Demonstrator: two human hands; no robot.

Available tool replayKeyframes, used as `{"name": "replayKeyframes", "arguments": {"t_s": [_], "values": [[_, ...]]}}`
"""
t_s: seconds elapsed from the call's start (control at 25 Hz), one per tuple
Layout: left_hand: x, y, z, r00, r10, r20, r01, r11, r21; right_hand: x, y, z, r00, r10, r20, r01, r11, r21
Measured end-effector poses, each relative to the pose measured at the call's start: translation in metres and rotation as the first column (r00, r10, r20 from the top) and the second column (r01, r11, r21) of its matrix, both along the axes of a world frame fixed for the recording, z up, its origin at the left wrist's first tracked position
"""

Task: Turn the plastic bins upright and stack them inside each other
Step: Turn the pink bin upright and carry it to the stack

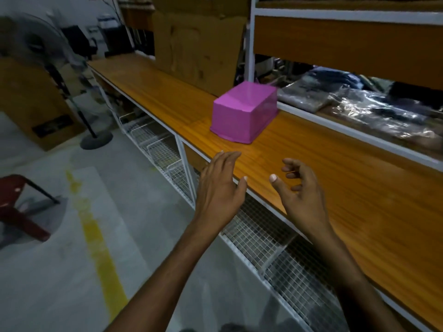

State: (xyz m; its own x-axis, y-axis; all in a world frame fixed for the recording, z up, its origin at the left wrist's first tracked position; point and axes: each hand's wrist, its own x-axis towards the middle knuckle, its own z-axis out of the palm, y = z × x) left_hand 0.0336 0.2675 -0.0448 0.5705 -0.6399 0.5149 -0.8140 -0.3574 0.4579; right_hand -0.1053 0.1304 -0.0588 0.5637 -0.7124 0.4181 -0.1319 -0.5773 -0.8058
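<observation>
A pink plastic bin [243,113] lies upside down on the wooden counter [347,188], its flat bottom facing up and its rim against the wood. No other bin is in view. My left hand [220,188] hovers over the counter's front edge, short of the bin, fingers stretched out and apart, holding nothing. My right hand [302,190] is beside it over the counter, fingers loosely curled and spread, also holding nothing. Both hands are apart from the bin.
A cardboard box [199,44] stands behind the bin. Plastic-wrapped packs [374,111] fill the shelf at right. White wire baskets [263,236] hang under the counter. A standing fan [60,75], a brown carton [28,101] and a red chair [16,207] are on the floor at left.
</observation>
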Motion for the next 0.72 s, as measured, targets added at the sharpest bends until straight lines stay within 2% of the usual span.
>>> {"name": "replayKeyframes", "arguments": {"t_s": [0.12,0.28,0.48,0.72], "values": [[0.052,-0.022,-0.01,0.993,-0.022,-0.114,0.02,1.0,-0.018,0.047,-0.02,-0.01,1.0,0.0,-0.008,0.0,0.999,0.052],[0.142,-0.062,-0.017,0.982,-0.075,-0.174,0.068,0.997,-0.045,0.123,-0.047,-0.027,0.997,-0.046,-0.06,0.047,0.999,0.013],[0.269,-0.114,-0.031,0.951,-0.129,-0.282,0.13,0.991,-0.017,0.229,-0.081,-0.047,0.973,-0.209,-0.095,0.212,0.977,0.022],[0.386,-0.169,-0.049,0.871,-0.226,-0.437,0.258,0.966,0.016,0.324,-0.119,-0.066,0.899,-0.355,-0.255,0.379,0.924,0.049]]}}
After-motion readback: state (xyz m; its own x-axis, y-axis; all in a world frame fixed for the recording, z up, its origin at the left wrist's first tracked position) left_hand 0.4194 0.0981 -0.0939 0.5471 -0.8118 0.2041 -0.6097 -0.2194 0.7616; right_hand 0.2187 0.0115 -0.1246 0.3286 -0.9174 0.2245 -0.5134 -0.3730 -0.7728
